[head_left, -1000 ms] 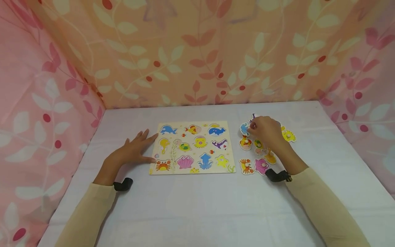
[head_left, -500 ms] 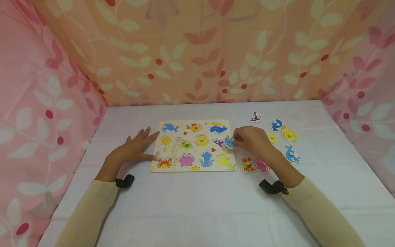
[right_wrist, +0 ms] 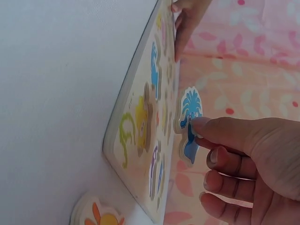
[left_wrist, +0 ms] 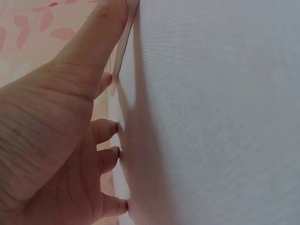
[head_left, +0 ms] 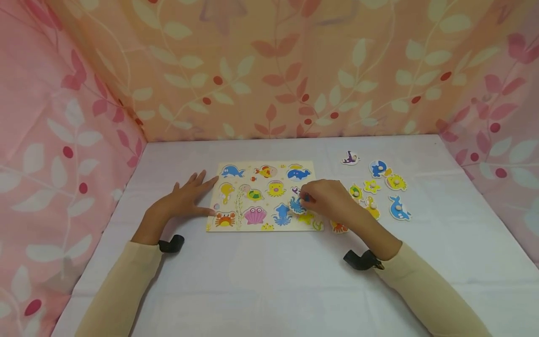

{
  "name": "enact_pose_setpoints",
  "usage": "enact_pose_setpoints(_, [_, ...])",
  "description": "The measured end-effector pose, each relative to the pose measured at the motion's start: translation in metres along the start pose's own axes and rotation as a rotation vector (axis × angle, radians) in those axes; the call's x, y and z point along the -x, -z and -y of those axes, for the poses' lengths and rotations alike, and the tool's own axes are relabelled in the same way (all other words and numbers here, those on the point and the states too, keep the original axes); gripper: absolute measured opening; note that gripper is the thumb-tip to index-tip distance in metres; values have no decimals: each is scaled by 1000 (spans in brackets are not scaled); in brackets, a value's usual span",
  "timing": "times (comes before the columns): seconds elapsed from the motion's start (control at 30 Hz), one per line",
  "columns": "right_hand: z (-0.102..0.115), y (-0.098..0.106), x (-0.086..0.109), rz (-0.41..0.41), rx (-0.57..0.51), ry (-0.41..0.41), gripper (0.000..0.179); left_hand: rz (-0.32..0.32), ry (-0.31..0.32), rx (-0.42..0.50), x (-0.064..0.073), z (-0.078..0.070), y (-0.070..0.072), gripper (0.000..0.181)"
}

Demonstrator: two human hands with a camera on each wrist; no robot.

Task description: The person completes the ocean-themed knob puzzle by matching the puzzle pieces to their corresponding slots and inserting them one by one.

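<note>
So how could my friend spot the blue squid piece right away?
Find the pale puzzle board on the white table. Over its right side, the right hand pinches a blue squid piece. The squid shape beside it is set in the board; this one is held up.

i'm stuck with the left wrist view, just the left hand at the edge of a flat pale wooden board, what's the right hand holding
Observer: The right hand pinches a blue squid-shaped wooden puzzle piece.

Operator: is it down on the board yet

Observer: No, the right wrist view shows a gap between the piece and the flat pale wooden board.

Operator: any loose pieces lying around

Observer: Yes, several lie to the right of the board, among them a yellow star-shaped wooden piece.
</note>
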State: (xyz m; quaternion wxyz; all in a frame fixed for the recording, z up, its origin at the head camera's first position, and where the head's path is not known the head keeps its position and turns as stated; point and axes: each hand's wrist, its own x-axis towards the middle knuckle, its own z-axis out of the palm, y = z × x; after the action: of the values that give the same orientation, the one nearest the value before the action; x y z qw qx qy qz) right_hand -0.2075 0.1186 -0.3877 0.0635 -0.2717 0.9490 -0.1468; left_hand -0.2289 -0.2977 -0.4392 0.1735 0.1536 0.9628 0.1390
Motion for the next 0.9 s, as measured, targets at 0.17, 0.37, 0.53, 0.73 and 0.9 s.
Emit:
enact_pose_setpoints(0.17, [5, -7, -7, 35, 5, 64, 15, 5, 5, 2, 0, -1, 2, 117])
enact_pose_setpoints(0.37, [13, -16, -16, 92, 24, 142, 11, 6, 14, -12, 1, -3, 2, 116])
enact_pose_setpoints(0.53, [20, -22, -22, 124, 29, 167, 10, 2, 6, -13, 2, -4, 2, 116])
enact_pose_setpoints(0.73, [23, -25, -24, 126, 26, 179, 11, 0, 1, -15, 1, -4, 3, 116])
enact_pose_setpoints(0.9, [24, -27, -25, 126, 23, 196, 11, -3, 1, -16, 1, -4, 3, 115])
